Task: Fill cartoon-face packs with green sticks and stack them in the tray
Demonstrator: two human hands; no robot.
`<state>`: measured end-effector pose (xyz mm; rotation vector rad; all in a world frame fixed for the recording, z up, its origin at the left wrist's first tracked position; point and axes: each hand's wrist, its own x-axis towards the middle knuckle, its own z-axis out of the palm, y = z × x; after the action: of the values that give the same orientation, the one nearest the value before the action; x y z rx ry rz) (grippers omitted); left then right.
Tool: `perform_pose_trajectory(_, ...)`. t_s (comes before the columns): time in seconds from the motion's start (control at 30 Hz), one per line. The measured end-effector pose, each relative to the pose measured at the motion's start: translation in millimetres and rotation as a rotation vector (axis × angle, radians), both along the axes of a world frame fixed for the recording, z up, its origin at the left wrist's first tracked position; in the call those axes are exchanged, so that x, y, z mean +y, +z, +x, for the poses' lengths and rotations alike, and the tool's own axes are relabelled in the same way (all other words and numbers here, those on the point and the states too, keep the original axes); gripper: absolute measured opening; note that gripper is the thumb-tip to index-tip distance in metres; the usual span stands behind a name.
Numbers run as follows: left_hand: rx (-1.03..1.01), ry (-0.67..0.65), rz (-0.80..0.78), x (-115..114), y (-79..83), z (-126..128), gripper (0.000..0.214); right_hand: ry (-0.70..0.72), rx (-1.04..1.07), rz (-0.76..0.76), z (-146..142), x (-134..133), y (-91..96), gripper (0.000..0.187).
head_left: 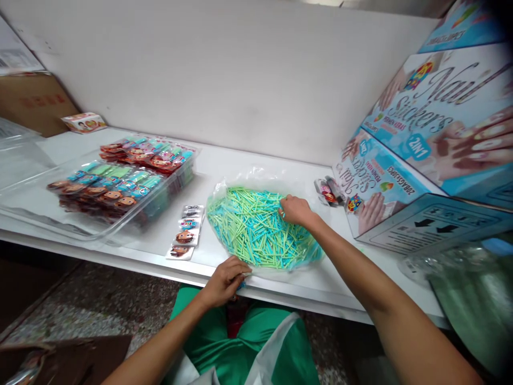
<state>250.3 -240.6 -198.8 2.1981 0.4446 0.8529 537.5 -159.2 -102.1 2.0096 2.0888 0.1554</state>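
A heap of thin blue and green sticks lies on a clear plastic bag spread on the white table. My right hand rests on the far right side of the heap, fingers curled down into the sticks. My left hand is at the table's near edge, fingers closed on the front edge of the plastic bag with a few sticks under them. A strip of cartoon-face sticker packets lies just left of the heap.
A clear tray at the left holds several rows of packed sticker-and-stick packets. Large "Nail Stickers" cartons stand at the right, small packets beside them. A small box sits far left. A wall runs behind.
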Motion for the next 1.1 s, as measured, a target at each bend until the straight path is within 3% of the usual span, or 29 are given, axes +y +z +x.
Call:
perform_pose_trajectory(0.17,0.009,0.005,-0.006,-1,1.5,1,0.024,-0.007,0.008,-0.006,-11,3,-3.9,0.040)
perform_pose_trajectory(0.37,0.012,0.017,-0.005,-2,3.9,1,0.024,0.025,0.050,-0.026,-24,10,-8.9,0.030)
perform_pose_trajectory(0.63,-0.001,0.015,-0.020,-2,4.1,1,0.025,-0.022,0.188,0.061,-1,22,6.9,0.035)
perform_pose_trajectory(0.87,-0.009,-0.011,-0.097,1,6.6,0,0.024,-0.048,0.511,0.138,9,25,5.7,0.035)
perform_pose_trajectory(1.0,-0.033,0.004,-0.183,-2,18.3,-3,0.021,-0.037,0.699,0.184,11,21,0.0,0.043)
perform_pose_trajectory(1.1,0.034,0.043,-0.146,-9,38.1,-7,0.024,-0.019,0.800,0.209,12,15,-1.7,0.041)
